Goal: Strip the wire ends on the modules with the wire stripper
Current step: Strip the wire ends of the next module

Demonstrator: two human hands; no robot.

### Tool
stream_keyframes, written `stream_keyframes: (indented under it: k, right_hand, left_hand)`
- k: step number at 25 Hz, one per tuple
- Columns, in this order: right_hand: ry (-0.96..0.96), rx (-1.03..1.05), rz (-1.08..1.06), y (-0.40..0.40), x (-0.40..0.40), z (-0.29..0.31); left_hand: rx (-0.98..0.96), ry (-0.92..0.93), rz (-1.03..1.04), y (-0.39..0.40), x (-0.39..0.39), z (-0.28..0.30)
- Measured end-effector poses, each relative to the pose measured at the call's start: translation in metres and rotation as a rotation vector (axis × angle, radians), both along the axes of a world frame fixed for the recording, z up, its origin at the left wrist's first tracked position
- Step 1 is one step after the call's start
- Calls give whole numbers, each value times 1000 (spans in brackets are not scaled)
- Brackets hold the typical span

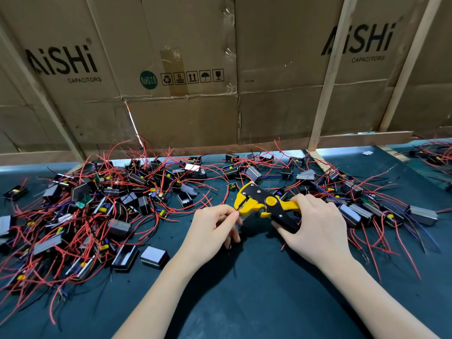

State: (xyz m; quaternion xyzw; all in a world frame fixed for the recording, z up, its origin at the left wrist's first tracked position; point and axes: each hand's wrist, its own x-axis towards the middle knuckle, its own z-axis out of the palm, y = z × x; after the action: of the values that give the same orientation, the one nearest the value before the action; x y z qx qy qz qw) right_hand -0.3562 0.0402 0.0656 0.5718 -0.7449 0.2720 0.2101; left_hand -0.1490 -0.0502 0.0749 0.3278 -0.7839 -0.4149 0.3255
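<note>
My right hand [315, 228] grips the handles of a yellow and black wire stripper [264, 204], its jaws pointing left. My left hand [211, 228] pinches a thin wire end between thumb and fingertips right at the stripper's jaws; the wire itself is mostly hidden by my fingers. Any module it belongs to is hidden under my left hand. A big pile of black modules with red wires [80, 216] lies to the left. A second spread of modules [362, 206] lies to the right behind my right hand.
The work happens on a dark green table mat [244, 289]. Cardboard sheets printed AiSHi [195, 69], held by wooden slats, wall off the back. Two loose black module cases [137, 258] lie near my left forearm. More modules [433, 155] sit at the far right.
</note>
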Motion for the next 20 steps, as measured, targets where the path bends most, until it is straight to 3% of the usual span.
stream_keyframes:
  k: [14,20]
  right_hand:
    - [42,-148,-57,-2,-1,-3]
    - [43,-89,-39,-3,-6,-5]
  left_hand:
    - [33,-8,-24,1,1,3]
    - [92,2,-38,1,1,5]
